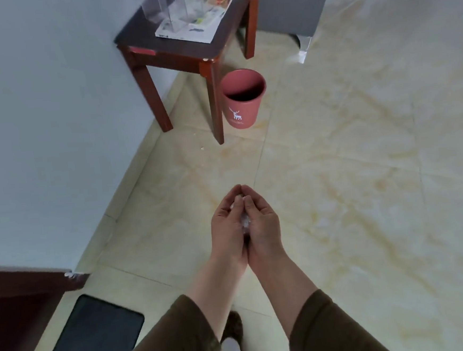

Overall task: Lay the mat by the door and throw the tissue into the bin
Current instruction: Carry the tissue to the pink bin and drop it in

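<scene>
Tissue (244,221), white and crumpled, sits pressed between the 2 cupped palms, left hand (227,225) and right hand (263,224), fingers curled shut around it. Ahead, well apart, the pink bin (243,106) stands beside a wooden table leg (215,104). Dark mat (92,341) lies flat by the door (19,308).

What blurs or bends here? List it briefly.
Head view: soft, even light without hard shadows; wide-angle bending tilts the wooden table and wall; the papers on it smear; the tissue between left hand and right hand is indistinct; the pink bin reads clearly.
</scene>
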A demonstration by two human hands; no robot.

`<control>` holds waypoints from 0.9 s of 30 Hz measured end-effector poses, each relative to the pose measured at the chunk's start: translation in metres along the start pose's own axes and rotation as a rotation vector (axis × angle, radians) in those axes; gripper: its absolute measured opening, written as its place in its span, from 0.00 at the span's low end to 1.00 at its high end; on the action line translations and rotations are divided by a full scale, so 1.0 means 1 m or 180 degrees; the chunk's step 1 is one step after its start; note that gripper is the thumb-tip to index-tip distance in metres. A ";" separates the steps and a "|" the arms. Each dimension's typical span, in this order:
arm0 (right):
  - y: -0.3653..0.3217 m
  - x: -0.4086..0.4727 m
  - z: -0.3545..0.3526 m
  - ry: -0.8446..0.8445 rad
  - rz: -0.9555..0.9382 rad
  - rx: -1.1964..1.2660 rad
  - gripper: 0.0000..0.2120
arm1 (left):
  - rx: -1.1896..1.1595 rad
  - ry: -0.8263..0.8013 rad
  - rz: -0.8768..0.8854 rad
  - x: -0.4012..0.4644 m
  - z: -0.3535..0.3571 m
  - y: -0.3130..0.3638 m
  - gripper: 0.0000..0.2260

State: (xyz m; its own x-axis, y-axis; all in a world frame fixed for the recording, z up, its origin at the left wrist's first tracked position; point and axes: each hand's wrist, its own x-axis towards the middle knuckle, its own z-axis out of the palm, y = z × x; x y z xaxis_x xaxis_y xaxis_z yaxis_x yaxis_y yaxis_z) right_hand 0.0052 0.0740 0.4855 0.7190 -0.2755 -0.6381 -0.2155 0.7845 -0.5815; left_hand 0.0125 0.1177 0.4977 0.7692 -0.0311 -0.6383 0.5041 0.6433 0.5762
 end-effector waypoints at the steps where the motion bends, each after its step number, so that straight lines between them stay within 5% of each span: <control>1: -0.013 0.011 0.003 0.0031 -0.0026 -0.0015 0.13 | 0.0024 -0.0014 -0.0038 0.011 0.015 0.000 0.14; 14: -0.164 0.157 0.019 0.0523 -0.0414 -0.0130 0.13 | 0.0419 -0.0359 -0.0469 0.137 0.189 -0.018 0.13; 27: -0.321 0.327 0.024 0.0540 -0.0146 0.0171 0.13 | 0.0474 -0.0203 -0.0395 0.269 0.375 -0.051 0.13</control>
State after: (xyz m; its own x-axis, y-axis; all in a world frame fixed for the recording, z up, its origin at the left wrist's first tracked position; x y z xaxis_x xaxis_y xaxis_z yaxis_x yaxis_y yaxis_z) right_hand 0.3252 -0.2547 0.4761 0.6045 -0.3978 -0.6901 -0.1462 0.7963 -0.5870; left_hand 0.3407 -0.2105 0.4878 0.7184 -0.1545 -0.6783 0.6456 0.5113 0.5673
